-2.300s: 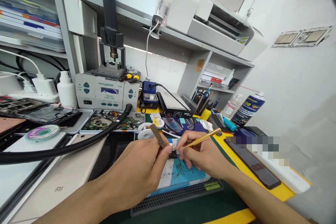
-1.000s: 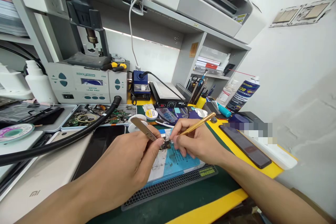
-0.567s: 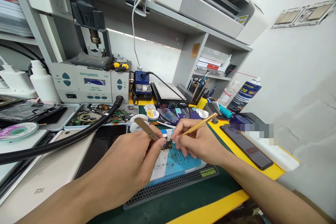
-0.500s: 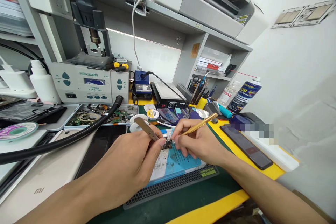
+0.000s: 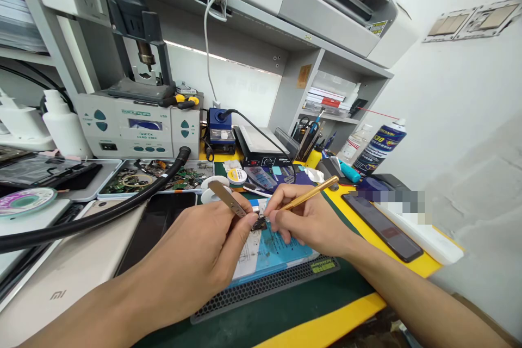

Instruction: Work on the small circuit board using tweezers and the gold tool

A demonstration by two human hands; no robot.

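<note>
My left hand [image 5: 206, 239] is closed round a pair of flat, bronze-coloured tweezers [image 5: 228, 199], whose back end points up and to the left. Its thumb and fingertips meet at a small dark circuit board [image 5: 258, 223]. From the other side, my right hand [image 5: 305, 218] pinches a slim golden pen-shaped tool [image 5: 312, 193], and the fingers come close to the board. The tool's working tip is hidden by the fingers. Beneath both hands lies a blue and white box [image 5: 273, 255] with printing on it.
A black hose [image 5: 122, 212] crosses over phones on the left, such as a gold phone [image 5: 77, 266]. Behind stand a hot-air station [image 5: 134, 130] and a tray of circuit boards [image 5: 122, 190]. On the right are a dark phone [image 5: 383, 228] and a spray can [image 5: 379, 147].
The view has shifted very slightly. Both hands keep their grips and stay at the small board, with hardly any visible movement.
</note>
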